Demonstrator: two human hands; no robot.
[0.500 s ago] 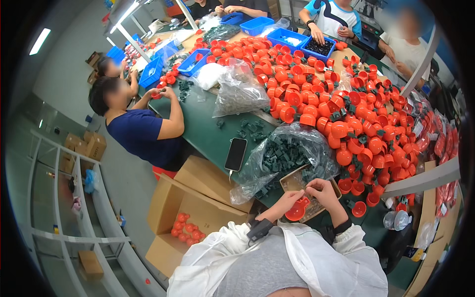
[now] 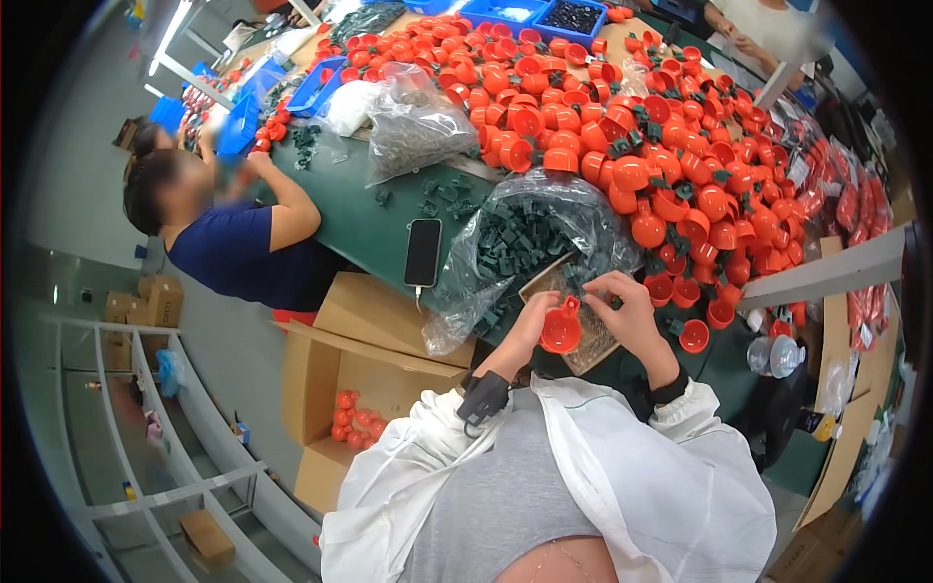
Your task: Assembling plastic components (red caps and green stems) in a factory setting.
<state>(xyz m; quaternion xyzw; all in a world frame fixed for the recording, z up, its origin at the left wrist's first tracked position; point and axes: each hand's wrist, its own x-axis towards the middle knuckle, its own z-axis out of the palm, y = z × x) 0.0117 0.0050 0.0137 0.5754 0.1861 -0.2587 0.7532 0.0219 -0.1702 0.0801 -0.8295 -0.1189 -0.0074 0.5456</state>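
Observation:
My left hand (image 2: 531, 326) is closed on a small red plastic cup (image 2: 561, 333), whose open side faces me and whose short stem points away. Just right of the stem, my right hand (image 2: 630, 309) is bent with thumb and forefinger close together. Whatever may be between those fingertips is too small to make out. Beneath both hands is a shallow cardboard tray (image 2: 583, 363). Right beyond it, a clear plastic bag (image 2: 607, 209) lies open, full of dark green plastic clips (image 2: 515, 238).
A big heap of red cups (image 2: 583, 126) covers the table (image 2: 360, 219). A phone (image 2: 423, 253) with a cable lies left of the bag. An open carton (image 2: 389, 374) holding red cups stands at my left. A metal post (image 2: 826, 272) crosses at right. A co-worker (image 2: 233, 233) sits at left.
My view has shifted, so the table's things sit further left and higher. My hands have drawn apart a little, and the cup now hangs from the left hand alone.

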